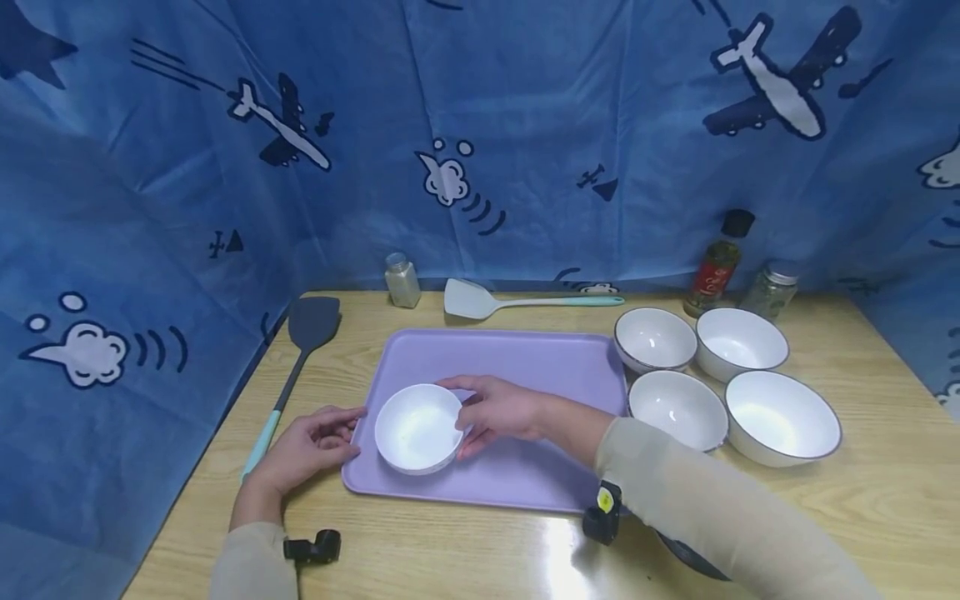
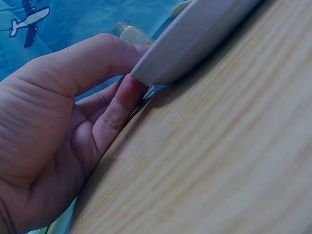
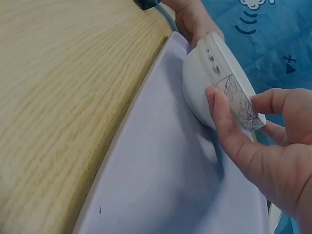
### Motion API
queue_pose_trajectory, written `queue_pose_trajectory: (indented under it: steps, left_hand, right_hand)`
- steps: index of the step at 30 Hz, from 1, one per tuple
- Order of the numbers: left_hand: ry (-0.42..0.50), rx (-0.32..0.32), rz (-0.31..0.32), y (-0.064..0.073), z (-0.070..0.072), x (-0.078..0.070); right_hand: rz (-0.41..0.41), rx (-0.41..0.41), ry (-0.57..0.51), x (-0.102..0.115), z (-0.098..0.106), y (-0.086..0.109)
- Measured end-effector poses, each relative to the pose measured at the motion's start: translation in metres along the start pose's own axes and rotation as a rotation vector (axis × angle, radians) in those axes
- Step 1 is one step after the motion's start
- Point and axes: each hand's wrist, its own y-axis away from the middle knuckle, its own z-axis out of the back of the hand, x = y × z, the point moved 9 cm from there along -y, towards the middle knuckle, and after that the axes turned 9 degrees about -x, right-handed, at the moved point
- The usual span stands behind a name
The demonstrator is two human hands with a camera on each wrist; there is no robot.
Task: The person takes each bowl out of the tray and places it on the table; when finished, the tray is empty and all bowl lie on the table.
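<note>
A small white bowl with a leaf pattern on its outer side is over the left part of a purple tray. My right hand holds the bowl by its right side; in the right wrist view, the thumb presses its outer wall and other fingers are at the rim. Whether the bowl's base touches the tray I cannot tell. My left hand pinches the tray's left edge, and the left wrist view has that edge between thumb and fingers.
Several white bowls stand right of the tray, two close against its edge. Behind it lie a white turner and a small jar. A dark spatula lies at left. An oil bottle and glass jar stand back right.
</note>
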Motion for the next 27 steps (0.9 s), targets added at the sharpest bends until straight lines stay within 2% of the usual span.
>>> queue_pose_trajectory:
  steps: [8,19,27]
  left_hand:
    - [0.004,0.001,-0.019,-0.002,-0.001,-0.002]
    - [-0.005,-0.008,-0.038,0.000,0.004,-0.002]
    - [0.020,0.017,-0.050,-0.001,-0.001,-0.001]
  right_hand:
    - [0.005,-0.042,-0.020,0.011,0.008,0.016]
    - [0.062,-0.034,-0.015,0.030,0.018,0.061]
    - [0.092,-0.073,-0.025,0.026,0.042,0.089]
